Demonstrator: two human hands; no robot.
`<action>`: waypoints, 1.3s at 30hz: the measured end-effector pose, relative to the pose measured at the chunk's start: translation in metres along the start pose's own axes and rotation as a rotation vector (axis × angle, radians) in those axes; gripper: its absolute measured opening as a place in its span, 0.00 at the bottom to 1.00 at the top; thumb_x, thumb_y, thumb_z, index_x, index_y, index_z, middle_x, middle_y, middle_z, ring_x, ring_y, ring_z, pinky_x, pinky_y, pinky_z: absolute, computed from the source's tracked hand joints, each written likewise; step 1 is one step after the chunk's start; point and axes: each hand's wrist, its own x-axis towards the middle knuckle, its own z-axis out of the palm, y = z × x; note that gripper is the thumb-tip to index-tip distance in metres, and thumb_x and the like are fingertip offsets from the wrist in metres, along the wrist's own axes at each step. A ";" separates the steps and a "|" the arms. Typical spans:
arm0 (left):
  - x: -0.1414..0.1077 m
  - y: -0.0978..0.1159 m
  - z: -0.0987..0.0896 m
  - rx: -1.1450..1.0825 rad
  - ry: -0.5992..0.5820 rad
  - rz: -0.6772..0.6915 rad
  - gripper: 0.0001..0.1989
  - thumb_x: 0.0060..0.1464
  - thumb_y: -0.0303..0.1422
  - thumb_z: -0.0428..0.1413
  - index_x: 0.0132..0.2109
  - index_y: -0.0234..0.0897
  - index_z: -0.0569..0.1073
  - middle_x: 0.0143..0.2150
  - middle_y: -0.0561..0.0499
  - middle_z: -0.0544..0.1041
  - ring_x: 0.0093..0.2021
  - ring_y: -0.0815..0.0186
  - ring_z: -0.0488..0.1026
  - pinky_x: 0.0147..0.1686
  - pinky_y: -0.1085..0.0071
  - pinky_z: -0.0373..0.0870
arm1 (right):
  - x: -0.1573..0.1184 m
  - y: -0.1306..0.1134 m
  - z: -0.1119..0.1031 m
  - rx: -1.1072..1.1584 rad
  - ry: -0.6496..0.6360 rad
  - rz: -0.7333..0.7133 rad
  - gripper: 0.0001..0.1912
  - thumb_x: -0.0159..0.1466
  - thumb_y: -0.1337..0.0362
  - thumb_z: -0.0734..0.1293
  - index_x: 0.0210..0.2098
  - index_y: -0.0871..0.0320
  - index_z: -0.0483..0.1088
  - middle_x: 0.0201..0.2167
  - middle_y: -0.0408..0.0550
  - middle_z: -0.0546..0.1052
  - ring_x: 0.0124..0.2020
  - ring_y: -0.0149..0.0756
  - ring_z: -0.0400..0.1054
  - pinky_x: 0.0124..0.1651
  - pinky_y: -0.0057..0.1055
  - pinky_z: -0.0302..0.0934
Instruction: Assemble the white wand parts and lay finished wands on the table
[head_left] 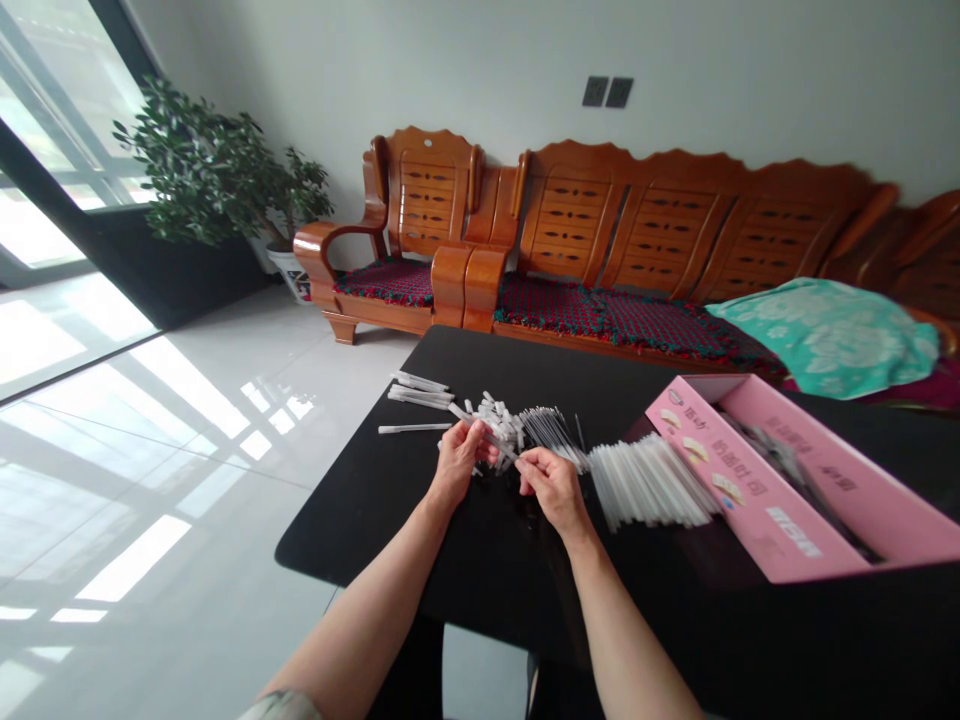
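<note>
Head view: our left hand [457,462] pinches a white stick [460,412] by the pile [499,425]; our right hand's [551,490] grip is unclear.

You are in a home living room, per observation: carved wooden sofa [645,225] with woven red-green seat cushions [555,305], potted leafy plant [202,165] by a glazed door [64,130] (sunlight across the floor tiles [150,480]), wall sockets [607,92].

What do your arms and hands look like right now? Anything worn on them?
The left hand and right hand are bare, with no gloves, and no watch or bracelet shows on either wrist. Both forearms are uncovered; a pale patterned sleeve edge shows at the bottom of the view, on the left arm.
</note>
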 end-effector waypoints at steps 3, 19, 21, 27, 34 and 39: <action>0.000 0.001 0.000 -0.009 0.002 0.007 0.24 0.51 0.52 0.61 0.35 0.33 0.72 0.23 0.52 0.75 0.22 0.68 0.72 0.24 0.73 0.70 | 0.000 0.001 0.000 0.012 0.002 0.020 0.16 0.64 0.51 0.66 0.34 0.58 0.72 0.16 0.39 0.71 0.19 0.29 0.64 0.24 0.24 0.57; 0.000 -0.001 -0.001 -0.004 0.000 0.002 0.23 0.51 0.52 0.61 0.35 0.33 0.72 0.22 0.52 0.75 0.21 0.68 0.73 0.24 0.73 0.70 | 0.001 0.003 0.001 -0.031 0.014 0.000 0.15 0.64 0.52 0.66 0.31 0.58 0.72 0.15 0.39 0.70 0.18 0.29 0.63 0.24 0.24 0.57; 0.001 -0.001 -0.001 -0.008 0.004 0.001 0.23 0.51 0.51 0.61 0.35 0.33 0.72 0.22 0.52 0.75 0.21 0.68 0.73 0.24 0.73 0.70 | 0.002 0.004 0.002 0.011 0.035 0.031 0.14 0.61 0.53 0.69 0.34 0.58 0.72 0.18 0.39 0.71 0.19 0.29 0.65 0.24 0.24 0.57; 0.001 0.000 -0.001 -0.011 0.005 0.005 0.22 0.51 0.51 0.61 0.35 0.33 0.72 0.22 0.52 0.75 0.21 0.68 0.72 0.24 0.73 0.70 | 0.001 0.003 0.002 -0.045 -0.007 0.003 0.17 0.65 0.52 0.63 0.30 0.59 0.72 0.14 0.39 0.69 0.17 0.28 0.62 0.24 0.24 0.56; 0.002 -0.001 -0.001 0.003 0.006 0.000 0.24 0.50 0.52 0.61 0.35 0.33 0.72 0.22 0.52 0.75 0.21 0.68 0.73 0.24 0.73 0.70 | 0.001 0.003 0.002 -0.022 0.005 0.023 0.17 0.64 0.50 0.65 0.34 0.59 0.72 0.15 0.38 0.70 0.17 0.29 0.63 0.24 0.25 0.57; 0.001 -0.002 -0.001 0.008 0.003 -0.001 0.23 0.50 0.52 0.61 0.35 0.33 0.72 0.22 0.52 0.75 0.21 0.68 0.73 0.24 0.73 0.70 | 0.000 -0.004 0.000 -0.080 0.023 -0.025 0.16 0.64 0.52 0.65 0.29 0.58 0.72 0.14 0.38 0.68 0.16 0.28 0.62 0.23 0.24 0.56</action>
